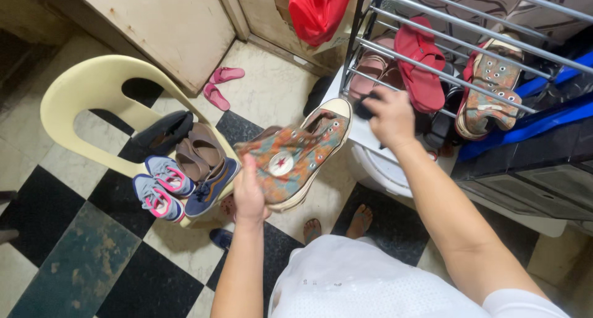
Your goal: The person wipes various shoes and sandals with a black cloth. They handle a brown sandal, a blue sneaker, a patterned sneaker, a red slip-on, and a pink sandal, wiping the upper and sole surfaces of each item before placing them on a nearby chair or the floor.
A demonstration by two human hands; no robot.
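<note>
One shoe in hand: high-top sneaker (296, 151) — faded canvas with a mottled orange, teal and red pattern, pale rubber toe cap and sole, round ankle patch bearing a red star, metal eyelets.
Sneaker position: held in the air in front of the metal shoe rack (432, 40), toe pointing up toward the rack's lower front edge, sole facing right, heel down toward the floor.
Left hand (249, 194): fingers clamped on the sneaker's heel and ankle end, gripping it from below; the shoe extends up and right from this hand.
Right hand (390, 115): closed around a small dark object (364, 108) — cannot tell what it is — just right of the sneaker's toe cap, at the rack's front edge.
Matching sneaker (491, 89): same pattern, stood on end on the rack's bars toward the right side, well apart from the held one.
Rack contents: red flip-flop (420, 61) and pink sandals (370, 67) on the bars near the right hand.
Chair (92, 89): cream plastic, left of the left hand; seat carries blue-and-pink sneakers (162, 185), brown slippers (197, 151), a navy shoe (213, 185), a black shoe (164, 131).
Floor: pink slippers (219, 86) by the door corner.
</note>
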